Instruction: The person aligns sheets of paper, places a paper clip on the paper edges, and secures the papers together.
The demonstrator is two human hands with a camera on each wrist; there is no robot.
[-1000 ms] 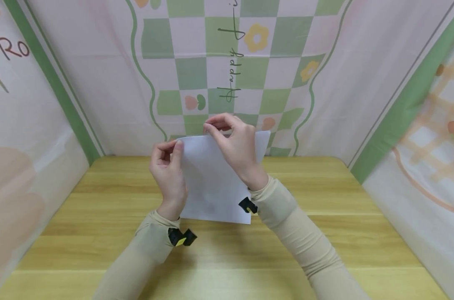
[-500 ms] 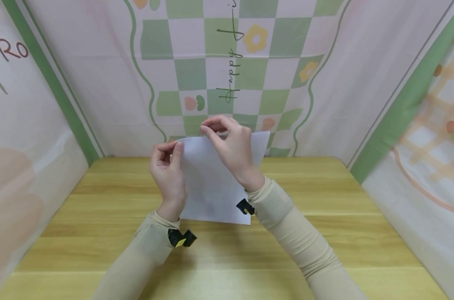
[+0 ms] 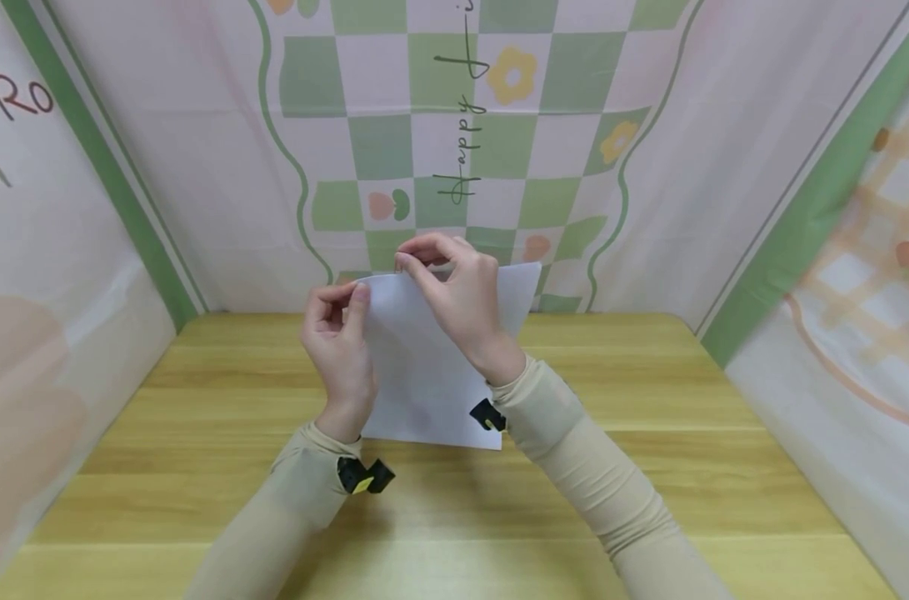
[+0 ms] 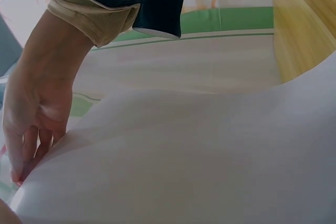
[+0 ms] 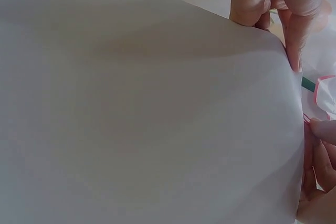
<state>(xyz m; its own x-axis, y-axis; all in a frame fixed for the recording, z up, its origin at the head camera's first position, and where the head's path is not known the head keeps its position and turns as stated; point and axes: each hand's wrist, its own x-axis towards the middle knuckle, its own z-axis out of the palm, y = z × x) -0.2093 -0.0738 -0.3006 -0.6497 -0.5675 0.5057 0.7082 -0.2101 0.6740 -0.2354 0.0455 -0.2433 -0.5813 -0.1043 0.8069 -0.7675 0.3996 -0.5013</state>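
Observation:
A white sheet of paper stands raised over the table in the head view, its lower edge towards me. My left hand pinches its upper left corner between thumb and fingers. At the top edge, right of that corner, my right hand pinches a thin red wire piece, which looks like a paper clip. Most of this piece is hidden by the fingertips. In the right wrist view it lies close against the paper's edge; whether it grips the paper I cannot tell.
A wooden table lies under the hands. Behind it hangs a curtain with green checks and lettering, and printed cloth closes off both sides. A black camera sits on each wrist.
My right hand has slid a little left along the paper's top edge, closer to the left hand. The left hand and the paper have stayed nearly still.

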